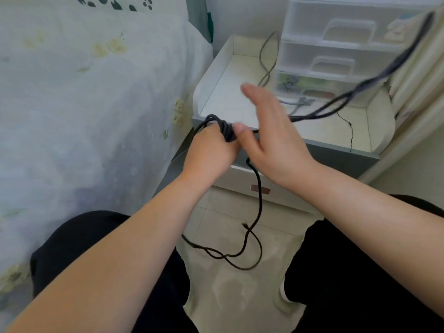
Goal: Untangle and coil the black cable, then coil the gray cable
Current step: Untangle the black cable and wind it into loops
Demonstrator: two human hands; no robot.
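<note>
A person's two bare forearms reach forward over dark-trousered knees toward a low white bench (217, 75) with a raised rim, seen from above. The left hand (211, 152) is closed in a fist around several bunched loops of the black cable (225, 131), a thin matte cord, with a small bundle of turns poking out above the knuckles. The right hand (271, 133) is just beside it, palm flat and fingers (252, 92) spread straight and wide, motion-blurred; it appears to grip nothing, though its thumb lies against the bundle. From the bundle one stretch of black cable runs doubled up and to the right, across the bench and off toward the top right corner, blurred along the way. Another stretch hangs down between the hands to the tiled floor (228, 296), where it lies in loose crossing loops between the knees, with one small plug end visible near the crossing. The gray cable (265, 66) lies on the bench, winding from the back edge toward the front, its ends beside a clear plastic drawer unit (336, 44) standing on the bench. A bed (84, 92) with a pale flowered cover fills the left side.
</note>
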